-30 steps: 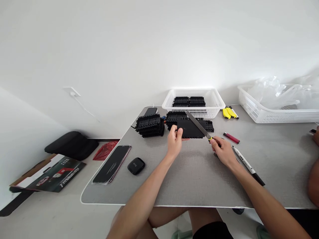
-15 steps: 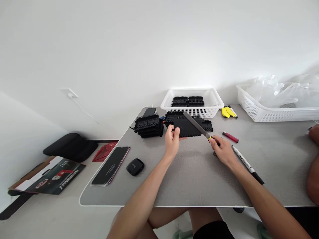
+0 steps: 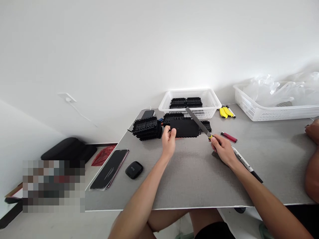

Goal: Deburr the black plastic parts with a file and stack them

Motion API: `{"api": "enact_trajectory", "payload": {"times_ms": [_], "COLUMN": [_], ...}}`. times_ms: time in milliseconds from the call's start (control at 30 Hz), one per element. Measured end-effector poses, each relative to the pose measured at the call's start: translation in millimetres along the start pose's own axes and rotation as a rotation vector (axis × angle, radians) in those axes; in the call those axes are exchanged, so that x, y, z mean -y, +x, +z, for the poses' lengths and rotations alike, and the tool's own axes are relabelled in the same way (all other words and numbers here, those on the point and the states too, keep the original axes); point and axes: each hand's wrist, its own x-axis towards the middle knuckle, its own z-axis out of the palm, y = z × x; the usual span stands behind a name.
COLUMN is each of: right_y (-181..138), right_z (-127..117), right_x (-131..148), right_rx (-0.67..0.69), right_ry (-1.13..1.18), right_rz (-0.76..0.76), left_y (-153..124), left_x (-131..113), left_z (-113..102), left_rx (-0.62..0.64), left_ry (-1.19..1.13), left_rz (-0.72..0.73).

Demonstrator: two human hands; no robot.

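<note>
I log left hand (image 3: 169, 141) fingers pinching a black panel (image 3: 185, 128) above the desk (image 3: 189, 176), right hand (image 3: 223, 149) fingers wrapped round a file (image 3: 198, 121), similar parts in far basket (image 3: 211, 112) and left stack (image 3: 146, 127), finished count unclear.

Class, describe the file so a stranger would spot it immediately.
Above the grey table, find the camera wearer's right hand. The file slants up and left from its grip. Unlike the broad black panel in the left hand, it's a narrow grey blade, yellow at its base.
</note>
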Motion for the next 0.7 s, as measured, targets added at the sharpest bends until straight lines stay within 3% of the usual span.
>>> {"api": "enact_trajectory", "payload": {"times_ms": [133,267,400,700], "right_y": [0.8,0.5,-1.1,0.4], "right_z": [-4.1,-6.1,-5.5,-10.0], "right_x": [2.8,5.9,9.2,14.0], "right_rx": [0.034,0.228,0.362,0.368], "right_ry": [0.168,0.167,0.13,-0.035], "right_rz": [0.013,0.031,0.051,-0.009], "left_y": [5.1,10.4,14.5,21.2], "left_x": [8.7,16.8,17.9,12.4], "left_z": [-4.4,-8.1,-13.0,-22.4], "left_rx": [0.075,0.12,0.085,0.008], "left_ry": [0.05,0.024,-0.02,-0.068], "left_rz": [0.079,0.128,0.132,0.069]}}
